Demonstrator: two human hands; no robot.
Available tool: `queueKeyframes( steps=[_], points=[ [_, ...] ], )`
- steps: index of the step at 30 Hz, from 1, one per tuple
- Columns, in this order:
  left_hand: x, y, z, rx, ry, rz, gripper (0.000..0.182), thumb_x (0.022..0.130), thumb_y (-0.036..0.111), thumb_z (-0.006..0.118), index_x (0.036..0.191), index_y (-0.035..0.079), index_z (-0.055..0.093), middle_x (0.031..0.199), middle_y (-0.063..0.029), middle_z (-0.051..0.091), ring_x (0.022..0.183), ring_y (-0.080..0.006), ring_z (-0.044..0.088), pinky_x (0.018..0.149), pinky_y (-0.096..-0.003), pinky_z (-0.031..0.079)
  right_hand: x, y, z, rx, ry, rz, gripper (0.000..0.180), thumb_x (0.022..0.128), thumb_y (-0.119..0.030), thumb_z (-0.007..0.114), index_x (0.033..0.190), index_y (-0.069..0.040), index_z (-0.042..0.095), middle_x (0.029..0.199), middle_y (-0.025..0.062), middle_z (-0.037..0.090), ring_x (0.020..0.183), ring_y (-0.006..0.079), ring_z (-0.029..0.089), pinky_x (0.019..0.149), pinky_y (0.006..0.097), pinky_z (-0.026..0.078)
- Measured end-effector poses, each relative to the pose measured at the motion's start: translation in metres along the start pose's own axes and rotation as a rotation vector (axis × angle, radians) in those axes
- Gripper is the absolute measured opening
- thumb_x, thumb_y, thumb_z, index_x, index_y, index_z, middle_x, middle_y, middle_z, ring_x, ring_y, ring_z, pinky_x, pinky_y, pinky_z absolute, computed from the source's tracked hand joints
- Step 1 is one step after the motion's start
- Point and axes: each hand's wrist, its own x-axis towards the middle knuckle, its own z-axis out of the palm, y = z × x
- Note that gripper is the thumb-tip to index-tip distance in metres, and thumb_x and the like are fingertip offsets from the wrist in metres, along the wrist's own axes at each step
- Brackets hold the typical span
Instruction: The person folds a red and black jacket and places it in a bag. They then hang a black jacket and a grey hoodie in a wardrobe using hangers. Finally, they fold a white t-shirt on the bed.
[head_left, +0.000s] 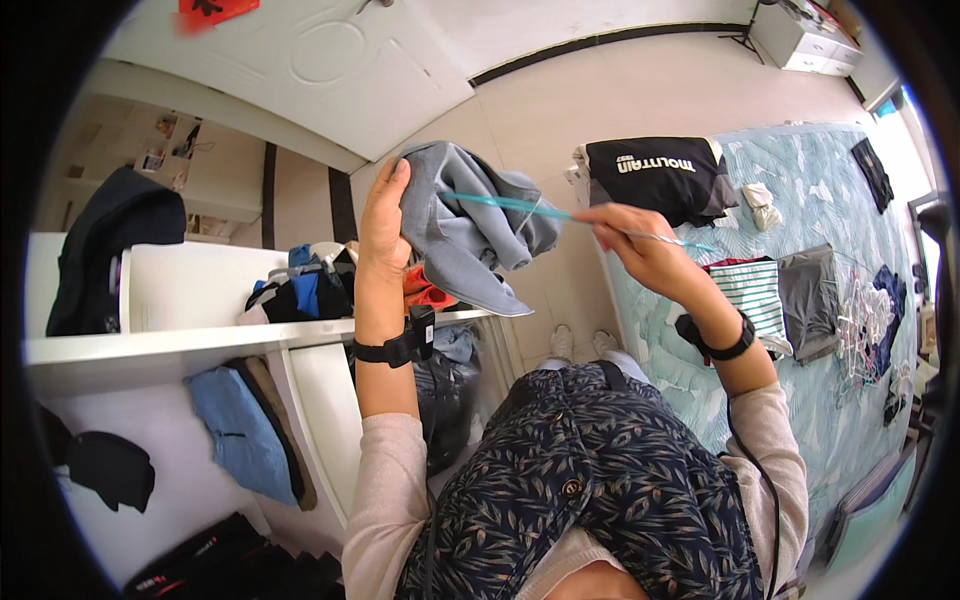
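A bunched grey-blue garment (480, 217), possibly denim, hangs from my left hand (386, 221), the thumb lying along its edge. My right hand (634, 240) grips a teal clothes hanger (517, 202) seen nearly edge-on. The hanger's far end lies across the front of the garment; whether it goes inside the cloth I cannot tell. Folds of the garment droop over the upper edge of the white wardrobe shelf (202, 341) below my left forearm.
Blue jeans (240, 427) hang in the wardrobe at the left. Mixed clothes (307, 289) fill a compartment. On the bed (667, 420) at the right lie a folded black garment (660, 176) with lettering, a striped top (750, 296), grey cloth (808, 304) and tangled hangers (855, 330).
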Motion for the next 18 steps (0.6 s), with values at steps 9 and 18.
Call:
queueKeyframes(
  steps=[9, 18],
  points=[
    [-0.035, -0.008, 0.025, 0.672, -0.028, 0.073, 0.022, 0.092, 0.022, 0.052, 0.099, 0.004, 0.062, 0.088, -0.0012, 0.065, 0.077, -0.0100, 0.060, 0.066, -0.0246, 0.044, 0.088, 0.005, 0.070, 0.103, -0.051, -0.065, 0.011, 0.087, -0.011, 0.051, 0.091, -0.003, 0.058, 0.061, 0.0029, 0.056, 0.054, 0.0147, 0.053, 0.053, 0.0282, 0.041],
    [-0.052, 0.025, 0.024, 1.665, 0.180, 1.022, 0.025, 0.083, 0.028, 0.058, 0.071, 0.006, 0.063, 0.073, -0.0045, 0.063, 0.065, -0.0223, 0.054, 0.065, -0.0333, 0.037, 0.114, -0.037, 0.064, 0.455, -0.124, -0.112, 0.017, 0.092, -0.014, 0.049, 0.092, 0.000, 0.057, 0.062, -0.0014, 0.054, 0.059, 0.0048, 0.046, 0.053, 0.0216, 0.037]
  ],
)
